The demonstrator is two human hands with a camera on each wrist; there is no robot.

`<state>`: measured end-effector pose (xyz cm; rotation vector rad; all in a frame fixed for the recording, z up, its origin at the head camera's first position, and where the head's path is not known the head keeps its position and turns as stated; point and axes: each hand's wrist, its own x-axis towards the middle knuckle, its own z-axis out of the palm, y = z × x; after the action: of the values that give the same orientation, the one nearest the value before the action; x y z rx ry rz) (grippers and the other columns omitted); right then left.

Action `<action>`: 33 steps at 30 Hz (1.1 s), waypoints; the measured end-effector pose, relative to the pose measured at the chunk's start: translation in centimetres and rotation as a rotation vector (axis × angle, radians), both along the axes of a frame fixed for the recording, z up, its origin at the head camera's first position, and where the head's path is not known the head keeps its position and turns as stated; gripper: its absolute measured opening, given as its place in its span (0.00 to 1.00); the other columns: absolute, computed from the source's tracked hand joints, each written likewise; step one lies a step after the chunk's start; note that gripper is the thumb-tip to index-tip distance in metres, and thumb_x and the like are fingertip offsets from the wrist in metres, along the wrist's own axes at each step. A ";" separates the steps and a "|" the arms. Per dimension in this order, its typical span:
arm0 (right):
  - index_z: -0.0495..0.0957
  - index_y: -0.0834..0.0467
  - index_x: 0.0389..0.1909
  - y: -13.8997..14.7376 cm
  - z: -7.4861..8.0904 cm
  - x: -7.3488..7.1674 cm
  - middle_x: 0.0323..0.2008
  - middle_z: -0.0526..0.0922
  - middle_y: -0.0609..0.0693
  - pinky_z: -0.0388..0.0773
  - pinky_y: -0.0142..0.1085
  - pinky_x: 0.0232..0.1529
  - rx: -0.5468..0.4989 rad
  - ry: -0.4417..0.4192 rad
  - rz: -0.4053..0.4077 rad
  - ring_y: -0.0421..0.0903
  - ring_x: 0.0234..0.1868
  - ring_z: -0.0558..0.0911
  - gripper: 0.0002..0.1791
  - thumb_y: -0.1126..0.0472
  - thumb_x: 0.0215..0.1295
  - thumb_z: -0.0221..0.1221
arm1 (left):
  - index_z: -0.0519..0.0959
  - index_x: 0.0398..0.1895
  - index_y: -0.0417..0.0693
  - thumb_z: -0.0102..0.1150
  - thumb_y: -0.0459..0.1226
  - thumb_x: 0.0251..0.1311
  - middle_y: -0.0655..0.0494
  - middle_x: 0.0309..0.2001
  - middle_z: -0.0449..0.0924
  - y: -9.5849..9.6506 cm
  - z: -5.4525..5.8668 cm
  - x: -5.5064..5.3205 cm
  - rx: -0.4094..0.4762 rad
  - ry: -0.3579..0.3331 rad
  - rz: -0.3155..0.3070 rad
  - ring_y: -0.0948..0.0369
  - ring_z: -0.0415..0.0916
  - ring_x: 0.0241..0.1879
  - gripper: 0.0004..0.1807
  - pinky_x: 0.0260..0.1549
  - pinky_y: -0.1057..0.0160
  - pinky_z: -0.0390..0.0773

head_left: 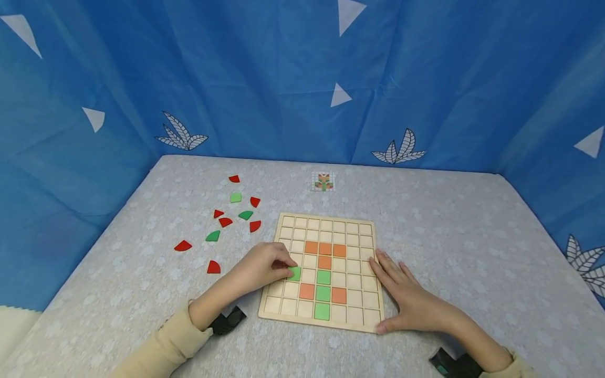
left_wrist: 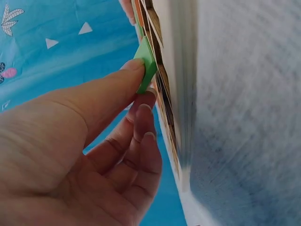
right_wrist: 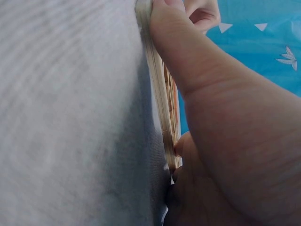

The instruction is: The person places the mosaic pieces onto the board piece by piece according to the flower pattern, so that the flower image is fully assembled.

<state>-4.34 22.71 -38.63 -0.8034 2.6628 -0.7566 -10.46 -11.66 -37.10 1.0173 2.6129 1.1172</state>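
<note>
A square wooden grid board (head_left: 354, 266) lies on the table. My left hand (head_left: 259, 269) pinches a light green square tile (head_left: 294, 274) between thumb and fingers at a cell near the board's left side. In the left wrist view the green tile (left_wrist: 147, 66) stands tilted against the grid. Along the board's right edge rests my right hand (head_left: 413, 302), fingers spread and thumb at the near corner. Orange tiles (head_left: 324, 262) fill several upper-middle cells, with green tiles (head_left: 323, 293) in a column below. Two reddish-orange tiles (head_left: 306, 291) flank that column.
Left of the board, red quarter-round pieces (head_left: 214, 267) lie scattered with two dark green pieces (head_left: 213, 236) and one light green piece (head_left: 236, 198). A small pattern card (head_left: 323, 182) lies beyond the board. Blue curtain (head_left: 283, 79) surrounds the grey-covered table (head_left: 449, 231).
</note>
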 end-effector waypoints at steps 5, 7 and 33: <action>0.38 0.58 0.74 0.0 0.0 -0.1 0.72 0.33 0.60 0.27 0.51 0.64 0.000 -0.002 0.000 0.56 0.71 0.36 0.69 0.30 0.38 0.65 | 0.86 0.35 0.43 0.69 0.32 0.50 0.62 0.31 0.78 -0.3 -0.2 -0.3 0.023 -0.009 -0.036 0.68 0.72 0.29 0.08 0.26 0.68 0.73; 0.38 0.58 0.74 0.0 0.0 -0.1 0.72 0.33 0.60 0.27 0.50 0.64 0.000 0.001 0.001 0.56 0.71 0.36 0.69 0.30 0.38 0.65 | 0.86 0.35 0.43 0.68 0.32 0.51 0.63 0.32 0.77 -0.5 -0.4 -0.6 0.039 -0.030 -0.044 0.68 0.73 0.31 0.07 0.28 0.68 0.73; 0.38 0.59 0.73 0.1 -0.1 0.0 0.72 0.33 0.59 0.27 0.50 0.64 0.014 0.003 0.007 0.55 0.71 0.35 0.68 0.29 0.40 0.64 | 0.76 0.55 0.39 0.58 0.39 0.63 0.44 0.48 0.76 -9.2 3.8 -9.3 0.219 -0.177 0.451 0.52 0.71 0.45 0.20 0.44 0.49 0.72</action>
<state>-4.34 22.81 -38.78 -0.8104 2.6637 -0.7354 -19.75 -20.83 -33.28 0.3306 2.6843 1.5327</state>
